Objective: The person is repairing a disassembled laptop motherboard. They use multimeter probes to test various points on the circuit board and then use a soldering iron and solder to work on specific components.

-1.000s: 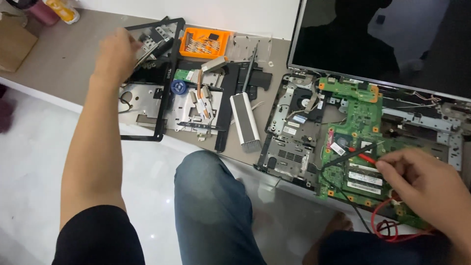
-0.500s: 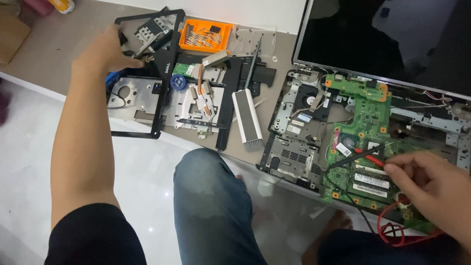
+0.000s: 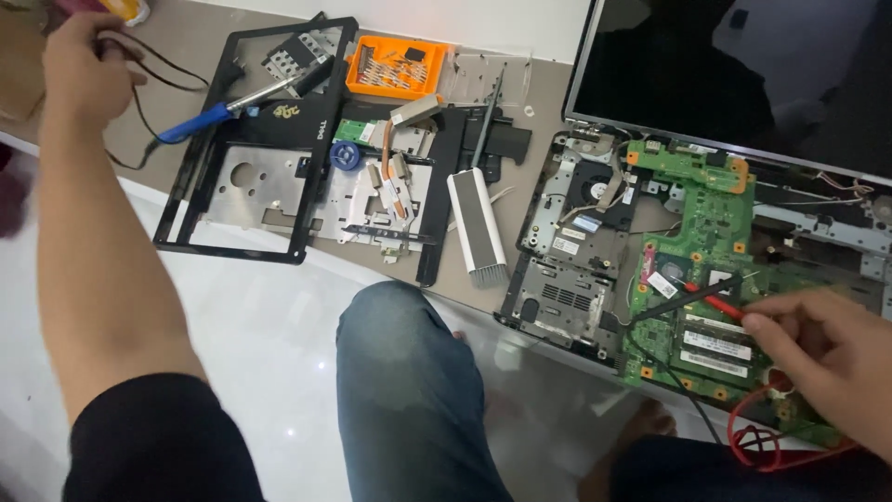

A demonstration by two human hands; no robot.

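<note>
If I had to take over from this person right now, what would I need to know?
Left hand: closed on the thin black cord of the blue-handled soldering iron, which lies across the black plastic laptop frame.
Right hand: pinching the red test probe, tip on the green circuit board; a black probe lies crossed beside it.
Done: laptop opened, board bare, parts spread out, including the orange screw tray and grey battery bar.
Left: nothing is back together yet.
</note>
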